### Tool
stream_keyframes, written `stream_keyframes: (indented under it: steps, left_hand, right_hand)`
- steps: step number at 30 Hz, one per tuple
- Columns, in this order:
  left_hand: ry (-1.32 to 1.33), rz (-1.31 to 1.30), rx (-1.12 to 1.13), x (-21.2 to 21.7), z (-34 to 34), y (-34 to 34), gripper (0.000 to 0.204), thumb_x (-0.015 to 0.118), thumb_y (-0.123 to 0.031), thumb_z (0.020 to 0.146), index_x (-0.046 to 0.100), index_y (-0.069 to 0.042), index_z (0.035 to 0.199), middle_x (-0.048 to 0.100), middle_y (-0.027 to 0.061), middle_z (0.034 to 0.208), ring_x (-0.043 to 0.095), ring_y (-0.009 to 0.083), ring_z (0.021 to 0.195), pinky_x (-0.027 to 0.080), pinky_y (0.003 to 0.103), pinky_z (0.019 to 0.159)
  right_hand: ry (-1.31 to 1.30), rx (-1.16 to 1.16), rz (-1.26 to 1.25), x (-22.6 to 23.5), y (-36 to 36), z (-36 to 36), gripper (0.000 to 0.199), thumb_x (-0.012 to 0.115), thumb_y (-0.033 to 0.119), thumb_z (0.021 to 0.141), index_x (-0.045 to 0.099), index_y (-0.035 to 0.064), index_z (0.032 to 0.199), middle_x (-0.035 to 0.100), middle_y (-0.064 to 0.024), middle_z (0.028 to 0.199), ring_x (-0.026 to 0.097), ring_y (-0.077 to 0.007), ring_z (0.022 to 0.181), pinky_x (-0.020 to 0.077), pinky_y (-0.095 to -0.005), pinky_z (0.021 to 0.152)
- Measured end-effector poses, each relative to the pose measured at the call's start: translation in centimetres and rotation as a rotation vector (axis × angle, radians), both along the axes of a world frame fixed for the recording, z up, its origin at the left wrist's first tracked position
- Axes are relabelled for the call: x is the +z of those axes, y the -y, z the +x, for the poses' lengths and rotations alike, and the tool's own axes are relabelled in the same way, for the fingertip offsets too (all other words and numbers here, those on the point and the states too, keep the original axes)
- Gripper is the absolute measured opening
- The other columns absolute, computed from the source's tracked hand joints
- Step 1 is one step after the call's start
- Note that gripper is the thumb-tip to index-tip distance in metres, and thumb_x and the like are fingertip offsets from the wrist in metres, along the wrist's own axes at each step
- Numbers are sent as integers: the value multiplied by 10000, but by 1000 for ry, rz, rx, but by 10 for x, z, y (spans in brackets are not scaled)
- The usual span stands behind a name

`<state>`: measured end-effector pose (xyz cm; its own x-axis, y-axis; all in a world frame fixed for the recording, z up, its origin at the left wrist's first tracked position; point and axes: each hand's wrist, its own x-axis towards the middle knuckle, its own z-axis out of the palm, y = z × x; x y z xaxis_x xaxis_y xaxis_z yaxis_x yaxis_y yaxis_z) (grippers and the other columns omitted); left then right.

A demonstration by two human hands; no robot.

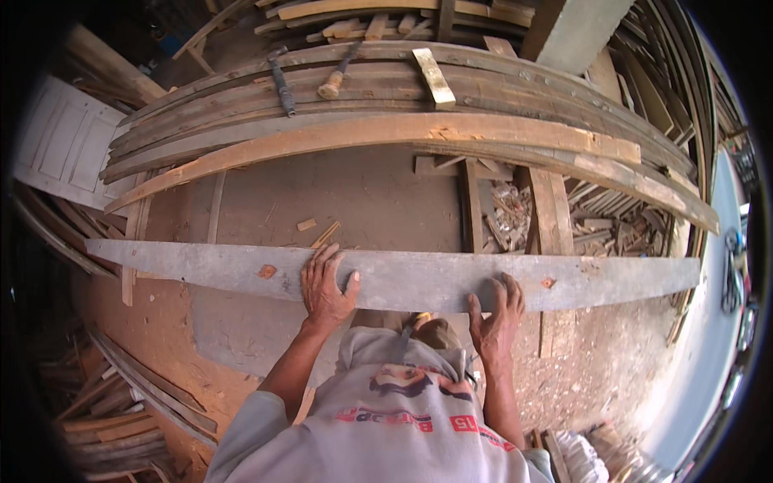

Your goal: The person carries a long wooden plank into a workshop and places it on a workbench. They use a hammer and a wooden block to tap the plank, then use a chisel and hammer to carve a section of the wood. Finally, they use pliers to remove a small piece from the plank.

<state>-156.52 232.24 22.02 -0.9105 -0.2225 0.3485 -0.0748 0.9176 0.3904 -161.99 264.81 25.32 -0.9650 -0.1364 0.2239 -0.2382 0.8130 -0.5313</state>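
Note:
A long, weathered grey plank lies crosswise in front of my body, with two orange-brown knots on its face. My left hand grips it left of the middle, fingers reaching the far edge and thumb on the face. Farther right, my right hand is curled on the near part of the same plank, its fingers bent onto the face. Undersides of both grips are hidden.
Beyond is a stack of planks bearing a hammer, a wooden-handled chisel and a pale wood block. An orange-brown board runs along its near side. Offcuts lie at right, timber at lower left.

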Motion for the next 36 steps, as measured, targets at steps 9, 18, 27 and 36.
stream_keyframes:
  steps: [9,18,27,36]
  left_hand:
    - [-56,314,26,37,-87,89,361,690,-201,961,616,-16,1262,695,159,1154,651,348,1124,485,443,1005]
    - [-116,325,248,46,-303,235,675,752,-381,888,508,-39,1417,593,244,1344,571,402,1249,431,471,1083]
    - [152,398,447,-34,-404,317,739,799,-297,858,466,71,1406,634,253,1298,645,370,1175,505,428,1006]
    - [-223,902,429,-6,-378,251,511,701,-150,922,486,89,1319,658,139,942,650,201,699,558,356,617]
  right_hand:
    - [68,-52,-48,18,53,-21,518,762,182,890,565,11,1338,524,-233,1410,467,-422,1325,375,-523,1116]
    - [16,-54,153,-4,78,-41,502,752,228,890,595,20,1318,546,-184,1400,482,-392,1315,336,-523,1123]
    - [-45,-156,137,-11,85,-45,411,747,225,885,661,30,1236,626,-160,1285,544,-364,1248,377,-495,1076]
    - [-18,-198,189,-14,87,-49,408,776,219,870,675,42,1224,644,-130,1282,557,-352,1231,391,-460,1071]
